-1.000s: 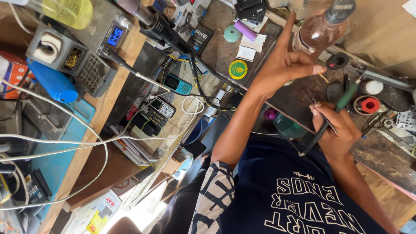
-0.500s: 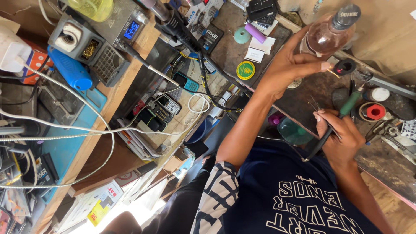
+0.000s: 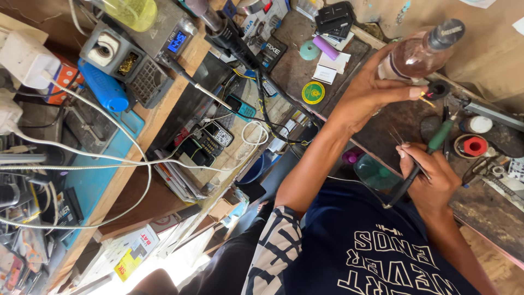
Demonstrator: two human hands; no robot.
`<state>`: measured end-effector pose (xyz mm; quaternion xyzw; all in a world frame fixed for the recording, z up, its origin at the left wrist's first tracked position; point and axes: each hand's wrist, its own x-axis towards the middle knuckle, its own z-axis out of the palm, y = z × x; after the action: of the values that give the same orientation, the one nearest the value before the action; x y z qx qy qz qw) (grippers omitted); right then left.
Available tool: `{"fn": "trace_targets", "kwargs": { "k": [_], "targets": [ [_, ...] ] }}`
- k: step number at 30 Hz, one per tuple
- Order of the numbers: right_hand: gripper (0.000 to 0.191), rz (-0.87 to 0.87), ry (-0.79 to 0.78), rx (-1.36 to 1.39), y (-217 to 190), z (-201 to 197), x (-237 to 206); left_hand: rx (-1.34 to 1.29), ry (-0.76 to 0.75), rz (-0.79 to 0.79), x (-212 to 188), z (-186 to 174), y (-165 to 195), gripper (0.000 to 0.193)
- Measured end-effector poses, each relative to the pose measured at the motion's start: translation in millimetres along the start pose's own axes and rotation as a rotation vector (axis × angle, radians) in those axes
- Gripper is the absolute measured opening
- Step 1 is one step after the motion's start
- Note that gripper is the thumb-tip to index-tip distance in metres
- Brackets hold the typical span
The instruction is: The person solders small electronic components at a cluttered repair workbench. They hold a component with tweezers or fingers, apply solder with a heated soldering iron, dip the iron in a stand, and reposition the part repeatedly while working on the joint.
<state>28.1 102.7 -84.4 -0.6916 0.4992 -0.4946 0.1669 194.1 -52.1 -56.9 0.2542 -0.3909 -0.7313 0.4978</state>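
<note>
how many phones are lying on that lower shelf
3 in plain view: a teal phone, a black keypad phone below it, and another black phone beside that. Clutter may hide more.
</note>
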Motion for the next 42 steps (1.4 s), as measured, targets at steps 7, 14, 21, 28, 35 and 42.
{"fn": "trace_targets", "kwargs": {
  "k": [7,14,21,28,35,42],
  "targets": [
    [0.015,0.007,-0.006,0.046,3.2,-0.5,-0.6,-0.216,0.079,0.148,-21.2,-24.2,72.3,0.093],
    [0.02,-0.012,-0.018,0.071,3.0,-4.9,-0.8,0.024,0.231,0.278,-3.7,-89.5,131.6,0.071],
    [0.025,0.001,-0.012,0.054,0.0,-5.0,0.2,-0.09,0.261,0.291,22.3,-109.6,122.1,0.068],
    [0.026,0.003,-0.031,0.021,-1.7,-4.5,3.1,-0.116,0.272,0.334,39.5,-113.7,118.7,0.07],
    [0.025,0.016,-0.042,0.019,-0.4,-2.1,3.8,-0.236,0.192,0.4,38.2,-118.1,109.3,0.085],
    [0.022,-0.017,-0.03,0.077,-0.1,0.9,8.0,-0.099,0.275,0.329,24.9,-124.9,103.5,0.096]
  ]
}}
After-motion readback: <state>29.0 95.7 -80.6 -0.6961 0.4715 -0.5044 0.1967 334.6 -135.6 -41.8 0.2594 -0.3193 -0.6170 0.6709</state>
